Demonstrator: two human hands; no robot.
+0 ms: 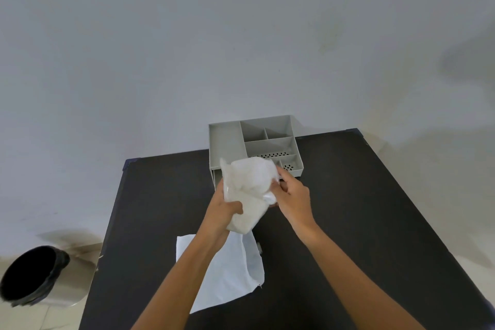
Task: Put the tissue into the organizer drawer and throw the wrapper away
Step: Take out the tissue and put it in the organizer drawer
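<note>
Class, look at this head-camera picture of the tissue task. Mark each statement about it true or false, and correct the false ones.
1. Both hands hold the tissue pack. True.
2. The bin stands on the table. False: it stands on the floor, left of the table.
3. The organizer sits at the table's far edge. True.
4. The white cloth lies inside the organizer. False: it lies flat on the table, nearer the person.
5. The left hand grips the pack's lower part. True.

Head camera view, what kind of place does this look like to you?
Probably a plain indoor room set up as a simple work spot: a dark table against a bare pale wall, a grey compartment organizer on it, and a black-lined bin on the tiled floor beside it.
</note>
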